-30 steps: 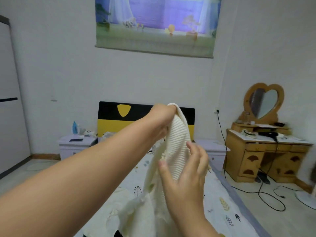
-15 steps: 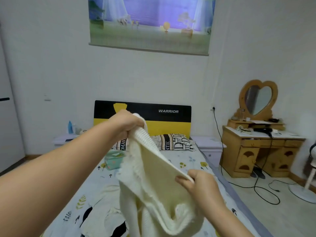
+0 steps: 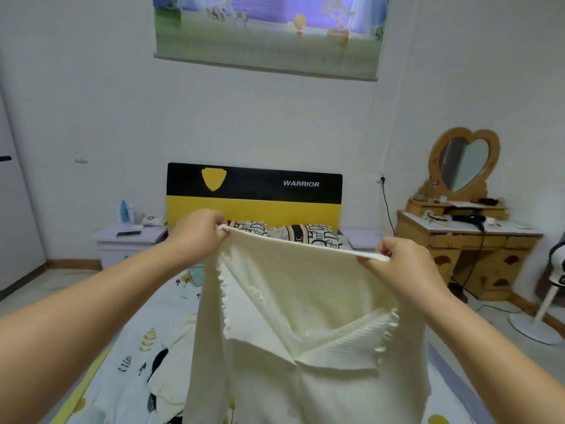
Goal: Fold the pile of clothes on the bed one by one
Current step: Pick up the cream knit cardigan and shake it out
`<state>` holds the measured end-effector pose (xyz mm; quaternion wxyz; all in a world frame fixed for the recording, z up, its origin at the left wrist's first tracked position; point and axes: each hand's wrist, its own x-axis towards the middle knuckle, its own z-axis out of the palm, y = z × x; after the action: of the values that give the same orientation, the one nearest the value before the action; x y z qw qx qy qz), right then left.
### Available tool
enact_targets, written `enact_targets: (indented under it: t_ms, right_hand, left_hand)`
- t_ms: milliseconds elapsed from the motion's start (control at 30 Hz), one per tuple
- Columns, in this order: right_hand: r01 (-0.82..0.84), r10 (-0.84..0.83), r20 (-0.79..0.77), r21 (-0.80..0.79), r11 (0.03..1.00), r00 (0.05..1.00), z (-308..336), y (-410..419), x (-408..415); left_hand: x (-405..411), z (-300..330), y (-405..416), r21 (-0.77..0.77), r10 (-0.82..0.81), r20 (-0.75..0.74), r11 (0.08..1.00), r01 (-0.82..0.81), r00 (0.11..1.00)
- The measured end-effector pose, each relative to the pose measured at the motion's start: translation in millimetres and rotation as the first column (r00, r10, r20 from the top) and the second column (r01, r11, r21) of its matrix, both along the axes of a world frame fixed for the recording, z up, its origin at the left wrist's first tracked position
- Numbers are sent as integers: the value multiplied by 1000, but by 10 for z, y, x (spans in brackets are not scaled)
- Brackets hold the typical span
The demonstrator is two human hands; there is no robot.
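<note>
A cream knit garment (image 3: 305, 316) with scalloped trim hangs spread in front of me above the bed (image 3: 128, 362). My left hand (image 3: 200, 237) pinches its top edge at the left corner. My right hand (image 3: 403, 264) pinches the same edge at the right corner, slightly lower, so the edge is stretched taut between them. The cloth's lower part drapes down and folds back on itself. More cream and dark clothes (image 3: 166, 384) lie on the bed under it, partly hidden.
The bed has a printed sheet, patterned pillows (image 3: 312, 235) and a black and yellow headboard (image 3: 253, 194). A teal item (image 3: 195, 273) lies by the pillows. A nightstand (image 3: 128, 244) stands left, a wooden dresser (image 3: 467, 252) with heart mirror right, a fan (image 3: 547, 313) on the floor.
My hands have pulled apart: the left moved out to the left, the right slid out along the edge to the right corner. The bunched garment is now spread out flat between them.
</note>
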<state>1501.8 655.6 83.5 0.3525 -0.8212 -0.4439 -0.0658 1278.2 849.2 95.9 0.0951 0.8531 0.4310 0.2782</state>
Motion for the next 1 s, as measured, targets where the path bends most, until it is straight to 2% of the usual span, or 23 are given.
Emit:
enact_targets:
  t_ms: [100,200,267,367,467,600,767,833,900,967,1000]
  right_hand:
    - [5,5,54,-185,983,999,-193,-47,14]
    - [2,-5,-7,-305,952,1000,-424,-112,45]
    - [-55,20,-159,-219,974,987,-614,-153,44]
    - [-73,57,-392,-26,997,918,-877,-182,8]
    - [-40,45,-491,20,999,870,-1036,-192,-25]
    - [1,20,-564,38,999,826,-1054,-259,5]
    - [-159,84,-560,-86,984,824,-843,-520,137]
    - [-269,126,-564,-177,947,816,-722,-671,202]
    - [-375,158,-612,-244,894,775,-642,-828,283]
    - [-431,155,-663,-275,860,733,-623,-995,370]
    - [-429,152,-655,-286,857,741,-642,-1075,401]
  left_hand:
    - [5,-123,38,78,114,163,989,-127,980]
    - [51,-258,48,25,159,276,985,-173,948]
    - [95,-389,39,-82,157,323,987,-138,933]
    - [145,-613,35,-243,101,403,970,1,909]
    - [156,-811,-13,-417,52,456,895,161,889]
    - [79,-986,-42,-551,-5,367,805,221,930]
    - [-116,-1077,-68,-563,-78,207,806,184,975]
    - [-222,-996,-119,-615,-182,252,728,302,950]
    - [-326,-877,-197,-680,-297,302,598,423,906]
    - [-430,-780,-250,-751,-327,350,463,472,878]
    - [-470,-749,-283,-778,-342,352,411,476,871]
